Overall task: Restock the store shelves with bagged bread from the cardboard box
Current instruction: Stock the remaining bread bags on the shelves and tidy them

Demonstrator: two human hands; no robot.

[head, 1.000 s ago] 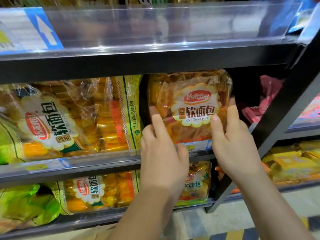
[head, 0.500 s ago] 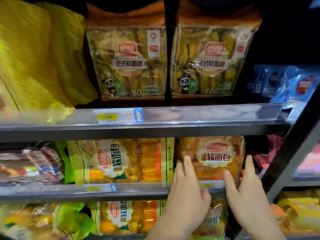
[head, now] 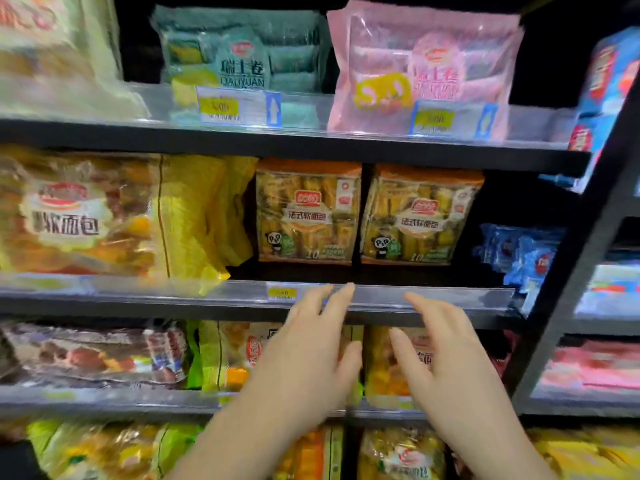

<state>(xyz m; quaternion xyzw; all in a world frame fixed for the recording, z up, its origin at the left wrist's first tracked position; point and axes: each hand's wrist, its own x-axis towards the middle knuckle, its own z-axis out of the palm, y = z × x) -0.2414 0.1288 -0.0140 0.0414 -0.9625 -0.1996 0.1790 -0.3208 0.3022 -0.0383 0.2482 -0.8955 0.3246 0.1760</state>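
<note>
My left hand [head: 317, 351] and my right hand [head: 440, 355] are raised side by side with fingers spread, holding nothing. Their fingertips reach the clear front rail of a shelf [head: 433, 299]. Behind the hands, one shelf down, stands an orange soft-bread bag [head: 388, 368], mostly hidden by my right hand. Above the rail stand two orange-topped bread bags with panda marks, one [head: 308, 211] on the left and one [head: 420, 218] on the right. The cardboard box is out of view.
A large yellow bread bag [head: 104, 216] fills the left of the panda-bag shelf. A teal pack [head: 242, 64] and a pink pack [head: 426, 71] stand on the top shelf. A black upright post [head: 575, 278] borders the right; blue packs [head: 519, 251] lie beyond it.
The view has swung upward by two shelves. My hands have let go of the orange soft-bread bag and risen to the shelf rail above it, fingers spread.
</note>
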